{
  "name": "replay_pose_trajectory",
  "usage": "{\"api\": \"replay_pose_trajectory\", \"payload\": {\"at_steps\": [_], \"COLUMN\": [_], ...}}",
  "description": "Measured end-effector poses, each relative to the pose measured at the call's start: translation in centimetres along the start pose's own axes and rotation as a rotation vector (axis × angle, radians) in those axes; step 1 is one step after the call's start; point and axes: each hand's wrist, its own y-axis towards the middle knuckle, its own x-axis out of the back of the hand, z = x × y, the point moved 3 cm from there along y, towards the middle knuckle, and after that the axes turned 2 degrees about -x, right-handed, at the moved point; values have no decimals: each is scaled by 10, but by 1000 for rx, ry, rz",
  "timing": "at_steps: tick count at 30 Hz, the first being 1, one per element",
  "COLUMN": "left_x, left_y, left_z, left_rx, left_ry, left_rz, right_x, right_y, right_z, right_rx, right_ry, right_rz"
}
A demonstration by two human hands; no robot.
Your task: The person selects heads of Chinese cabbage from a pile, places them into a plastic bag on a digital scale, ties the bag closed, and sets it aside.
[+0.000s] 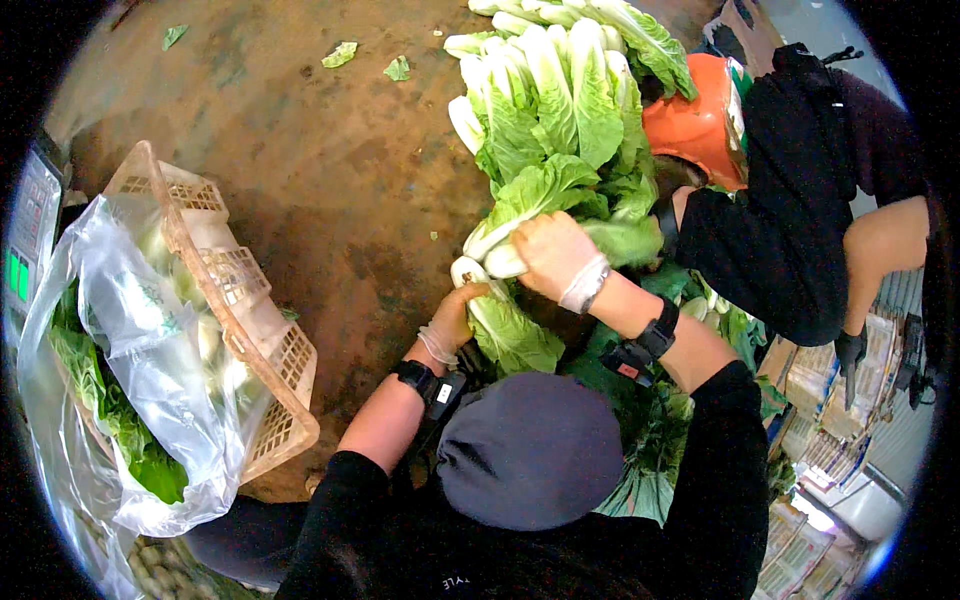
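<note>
My left hand is closed around a Chinese cabbage, whose white root end points away from me and whose green leaves hang toward my chest. Just right of it, my right hand grips a second white-stemmed Chinese cabbage near its base; the fingers partly cover it. Both hands seem to wear thin clear gloves. Beyond them lies a pile of Chinese cabbages, white ends facing away from me. Loose green leaves lie by my right arm.
At the left stands a plastic crate lined with a clear bag holding cabbages. A scale with a green display is behind it. On the right are an orange container and another person in black. Leaf scraps dot the brown surface.
</note>
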Motion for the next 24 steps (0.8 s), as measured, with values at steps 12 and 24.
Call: {"api": "replay_pose_trajectory", "payload": {"at_steps": [12,24], "left_x": [-77,-122], "left_y": [-33,66], "left_z": [-77,-197], "left_rx": [-466,-213], "left_ry": [299,334], "left_rz": [113,-226], "right_x": [47,6], "right_y": [47,127], "right_z": [-10,-52], "right_rx": [-272,-321], "right_ry": [626,728], "right_rz": [-118,-860]}}
